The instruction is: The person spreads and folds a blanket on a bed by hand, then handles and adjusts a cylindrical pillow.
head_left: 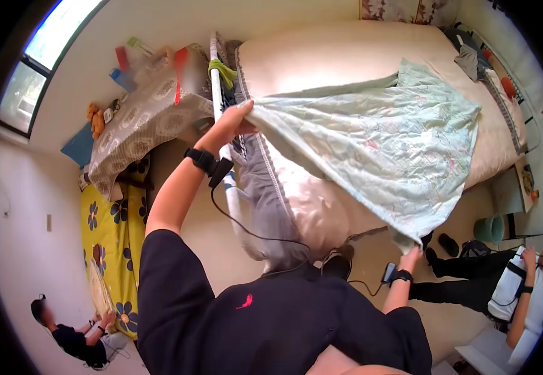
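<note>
A pale green patterned cloth (371, 150) is stretched out above the bed, its far part lying on the pink bedding (334, 56). My left hand (237, 120) is closed on one corner of the cloth, near the white rail at the foot of the bed. At the lower right, my right hand (411, 256) is closed on another corner, beyond the near side of the bed. Between my hands the cloth's near edge runs taut on a diagonal. Both wrists wear black straps with small devices and cables.
A white bed rail (216, 81) stands beside a table with a patterned tablecloth (140, 112). A yellow flowered cover (112, 250) lies at the left, near a seated person (74, 337). Another person (502, 284) is at the right, near a green bucket (488, 229).
</note>
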`<action>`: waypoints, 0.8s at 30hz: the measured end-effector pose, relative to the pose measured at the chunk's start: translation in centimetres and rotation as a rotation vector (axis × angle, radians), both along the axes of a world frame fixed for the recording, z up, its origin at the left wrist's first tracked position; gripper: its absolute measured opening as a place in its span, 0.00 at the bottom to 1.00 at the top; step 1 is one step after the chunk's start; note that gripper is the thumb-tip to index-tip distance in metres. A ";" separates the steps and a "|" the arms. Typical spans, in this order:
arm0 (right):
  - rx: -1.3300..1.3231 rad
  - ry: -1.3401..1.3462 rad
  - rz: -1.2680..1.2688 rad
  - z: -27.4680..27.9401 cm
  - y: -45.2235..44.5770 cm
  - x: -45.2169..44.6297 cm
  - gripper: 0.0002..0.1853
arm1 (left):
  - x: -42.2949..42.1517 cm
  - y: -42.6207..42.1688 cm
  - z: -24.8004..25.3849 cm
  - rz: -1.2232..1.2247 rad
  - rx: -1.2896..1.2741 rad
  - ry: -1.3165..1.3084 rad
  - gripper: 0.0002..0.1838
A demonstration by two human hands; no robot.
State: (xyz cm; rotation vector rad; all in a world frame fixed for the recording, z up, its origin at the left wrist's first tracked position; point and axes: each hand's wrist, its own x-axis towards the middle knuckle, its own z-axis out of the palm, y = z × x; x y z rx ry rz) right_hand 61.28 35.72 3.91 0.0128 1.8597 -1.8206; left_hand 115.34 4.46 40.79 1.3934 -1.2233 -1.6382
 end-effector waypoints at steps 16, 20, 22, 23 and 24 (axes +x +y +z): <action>0.512 0.237 0.527 13.7 6.2 25.3 0.21 | 26.4 -7.2 -8.0 0.389 0.112 0.611 0.17; 0.909 0.438 0.381 1.4 11.2 28.9 0.22 | 24.7 -5.1 -10.8 0.368 0.153 0.404 0.18; 0.864 0.278 0.394 -1.0 13.2 29.5 0.22 | 23.4 -4.4 -10.4 0.259 0.145 0.316 0.19; 0.725 0.107 0.293 -2.2 14.3 29.9 0.21 | 23.2 -4.4 -10.3 0.244 0.159 0.300 0.19; 0.581 -0.059 0.182 -2.1 15.0 31.4 0.20 | 22.9 -4.9 -10.2 0.187 0.165 0.282 0.19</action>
